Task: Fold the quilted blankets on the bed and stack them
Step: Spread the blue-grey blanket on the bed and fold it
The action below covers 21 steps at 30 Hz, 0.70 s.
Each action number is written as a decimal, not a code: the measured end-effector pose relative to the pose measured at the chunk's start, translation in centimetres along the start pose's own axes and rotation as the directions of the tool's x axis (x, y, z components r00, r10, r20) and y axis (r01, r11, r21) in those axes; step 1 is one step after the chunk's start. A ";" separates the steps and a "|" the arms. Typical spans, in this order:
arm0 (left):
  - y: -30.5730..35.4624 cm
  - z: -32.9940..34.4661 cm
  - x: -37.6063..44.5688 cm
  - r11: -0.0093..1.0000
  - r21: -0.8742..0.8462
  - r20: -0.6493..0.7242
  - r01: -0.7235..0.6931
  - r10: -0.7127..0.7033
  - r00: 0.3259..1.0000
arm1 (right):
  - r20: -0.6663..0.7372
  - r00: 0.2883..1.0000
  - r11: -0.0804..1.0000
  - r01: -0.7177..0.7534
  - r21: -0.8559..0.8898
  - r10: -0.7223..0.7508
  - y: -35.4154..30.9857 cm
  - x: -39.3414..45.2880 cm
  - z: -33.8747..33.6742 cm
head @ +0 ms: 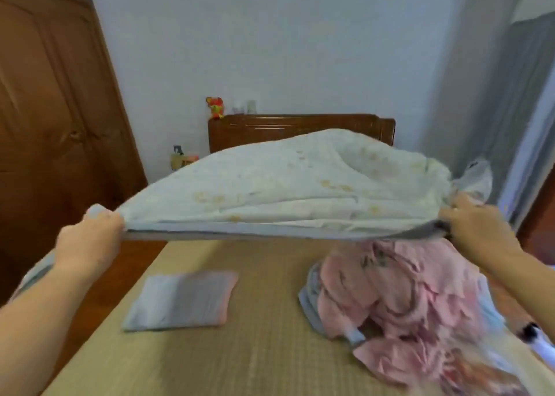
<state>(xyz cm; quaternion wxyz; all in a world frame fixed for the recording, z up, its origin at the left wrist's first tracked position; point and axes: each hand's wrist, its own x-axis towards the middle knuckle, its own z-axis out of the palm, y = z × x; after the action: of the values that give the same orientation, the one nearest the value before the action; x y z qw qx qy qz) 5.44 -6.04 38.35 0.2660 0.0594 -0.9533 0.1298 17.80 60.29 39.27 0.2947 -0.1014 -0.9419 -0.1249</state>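
left hand [90,239], right hand [477,227], white blanket [300,185] stretched between

A pale quilted blanket [300,185] with faint yellow print is stretched out in the air above the bed [264,350]. A grey folded blanket [180,299] lies flat at left; a crumpled pink blanket [405,305] (unfolded, grey-backed) is heaped at right.
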 end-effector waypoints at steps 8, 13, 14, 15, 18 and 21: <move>-0.2 8.6 -17.1 0.977 -0.031 0.392 -0.212 0.207 0.897 | 0.544 0.839 0.995 -0.021 0.095 -0.034 -0.9 -21.7 12.5; -2.4 12.3 -24.5 0.943 -0.064 0.548 -0.326 0.306 0.779 | 0.622 0.782 0.979 -0.150 0.141 0.030 -0.9 -28.8 14.6; -2.9 12.9 -25.6 0.947 -0.078 0.561 -0.312 0.300 0.771 | 0.644 0.764 0.975 -0.160 0.156 0.023 -1.2 -29.0 13.8; -3.4 13.7 -26.5 0.937 -0.088 0.574 -0.338 0.325 0.752 | 0.682 0.729 0.971 -0.198 0.136 0.053 -1.3 -29.3 13.1; -3.2 14.2 -29.4 0.926 -0.098 0.621 -0.366 0.344 0.704 | 0.735 0.678 0.975 -0.181 0.126 0.031 -2.0 -30.6 11.5; -1.7 13.3 -32.6 0.935 -0.106 0.662 -0.339 0.320 0.678 | 0.854 0.513 0.994 -0.003 0.110 -0.092 -2.5 -32.1 12.0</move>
<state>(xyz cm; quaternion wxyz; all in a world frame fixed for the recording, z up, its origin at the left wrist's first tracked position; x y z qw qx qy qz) 26.95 -9.99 10.74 -0.1224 -0.0672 -0.9776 0.1575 36.64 57.73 10.71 -0.2067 -0.1111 -0.9719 -0.0204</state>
